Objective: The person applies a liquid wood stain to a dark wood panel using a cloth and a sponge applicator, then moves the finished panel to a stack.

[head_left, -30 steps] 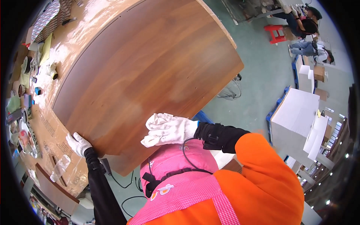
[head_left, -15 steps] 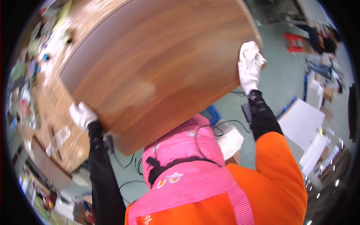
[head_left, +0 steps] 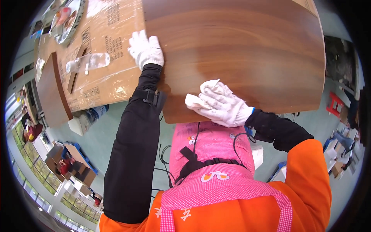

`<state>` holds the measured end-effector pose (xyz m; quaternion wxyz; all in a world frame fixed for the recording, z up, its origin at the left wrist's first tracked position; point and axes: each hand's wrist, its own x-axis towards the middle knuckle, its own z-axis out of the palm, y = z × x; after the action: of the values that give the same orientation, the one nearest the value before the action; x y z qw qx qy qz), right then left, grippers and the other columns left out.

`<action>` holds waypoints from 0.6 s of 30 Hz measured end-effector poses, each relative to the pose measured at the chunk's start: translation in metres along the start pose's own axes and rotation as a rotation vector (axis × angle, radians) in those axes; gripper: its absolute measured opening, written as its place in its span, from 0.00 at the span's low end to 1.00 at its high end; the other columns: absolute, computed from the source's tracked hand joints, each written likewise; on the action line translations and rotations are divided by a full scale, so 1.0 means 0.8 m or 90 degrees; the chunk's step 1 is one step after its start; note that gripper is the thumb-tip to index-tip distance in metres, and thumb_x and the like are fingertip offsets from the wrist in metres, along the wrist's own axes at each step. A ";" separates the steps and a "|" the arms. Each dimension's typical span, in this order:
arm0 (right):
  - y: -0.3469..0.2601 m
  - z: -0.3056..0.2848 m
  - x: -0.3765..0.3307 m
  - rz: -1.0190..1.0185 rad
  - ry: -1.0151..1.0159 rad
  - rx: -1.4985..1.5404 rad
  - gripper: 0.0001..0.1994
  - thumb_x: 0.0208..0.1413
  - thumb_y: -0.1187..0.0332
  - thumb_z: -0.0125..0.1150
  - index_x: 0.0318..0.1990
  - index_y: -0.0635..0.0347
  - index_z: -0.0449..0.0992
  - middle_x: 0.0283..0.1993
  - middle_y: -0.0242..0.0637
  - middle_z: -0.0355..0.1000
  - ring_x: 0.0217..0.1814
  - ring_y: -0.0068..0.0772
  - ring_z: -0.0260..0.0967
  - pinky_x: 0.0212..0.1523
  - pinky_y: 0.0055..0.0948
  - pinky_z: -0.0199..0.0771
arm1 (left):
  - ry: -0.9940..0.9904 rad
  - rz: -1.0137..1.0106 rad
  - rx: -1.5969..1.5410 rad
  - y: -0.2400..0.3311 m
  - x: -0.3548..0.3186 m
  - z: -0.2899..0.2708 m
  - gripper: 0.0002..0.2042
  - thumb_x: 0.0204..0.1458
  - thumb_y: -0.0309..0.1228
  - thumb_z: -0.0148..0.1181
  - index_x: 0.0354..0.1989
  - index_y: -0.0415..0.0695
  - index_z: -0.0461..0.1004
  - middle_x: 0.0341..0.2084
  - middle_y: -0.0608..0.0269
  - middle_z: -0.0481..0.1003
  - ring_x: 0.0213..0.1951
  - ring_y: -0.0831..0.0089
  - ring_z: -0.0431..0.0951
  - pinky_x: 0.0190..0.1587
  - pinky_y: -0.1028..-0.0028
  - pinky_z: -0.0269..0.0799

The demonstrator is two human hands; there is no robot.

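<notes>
A large brown wood-grain board (head_left: 239,50) lies in front of me, its near edge close to my pink checked apron. My left hand (head_left: 146,49), in a white knit glove, rests at the board's left edge with its fingers spread, partly over the cardboard. In my right hand (head_left: 228,106), also gloved, is a white cloth (head_left: 198,103). That hand presses the cloth on the board's surface near the front edge. Dark smudges mark the right glove's fingers.
Cardboard under clear film (head_left: 116,83) covers the table on the left. On it are a clear plastic bottle (head_left: 88,62), a narrow brown strip (head_left: 76,73) and a roll of tape-like material (head_left: 68,21). A curved brown panel (head_left: 54,91) leans at its left end. A red stool (head_left: 334,103) stands far right.
The board now sits squarer to me. My right hand has moved from its right edge to the near side, with the cloth on the surface. My left hand is farther up the left edge.
</notes>
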<state>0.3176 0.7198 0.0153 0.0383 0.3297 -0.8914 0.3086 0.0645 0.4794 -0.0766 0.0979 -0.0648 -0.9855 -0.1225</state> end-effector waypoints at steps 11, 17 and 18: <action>-0.056 0.104 0.134 -0.202 -0.084 0.206 0.18 0.60 0.62 0.55 0.58 0.48 0.75 0.65 0.42 0.72 0.78 0.49 0.59 0.76 0.53 0.58 | -0.054 0.139 -0.035 -0.145 -0.017 -0.074 0.22 0.67 0.39 0.52 0.68 0.47 0.70 0.69 0.51 0.68 0.70 0.51 0.66 0.75 0.55 0.55; 0.003 0.005 0.108 0.122 -0.098 0.061 0.06 0.58 0.56 0.54 0.39 0.41 0.71 0.37 0.37 0.69 0.45 0.44 0.66 0.48 0.46 0.64 | 0.017 0.152 0.034 -0.128 -0.034 -0.067 0.27 0.64 0.41 0.57 0.72 0.52 0.67 0.73 0.58 0.64 0.74 0.53 0.60 0.77 0.52 0.50; 0.019 -0.020 0.086 0.221 -0.112 -0.087 0.06 0.58 0.55 0.54 0.36 0.41 0.70 0.32 0.34 0.67 0.38 0.42 0.66 0.42 0.44 0.63 | 0.021 0.143 0.019 -0.125 -0.034 -0.066 0.27 0.64 0.41 0.57 0.72 0.52 0.67 0.73 0.59 0.64 0.74 0.54 0.60 0.77 0.52 0.50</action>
<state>0.2526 0.6991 0.0386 -0.0712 0.1933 -0.9536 0.2195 0.0851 0.3674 -0.0548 0.1281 -0.1711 -0.9720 -0.0974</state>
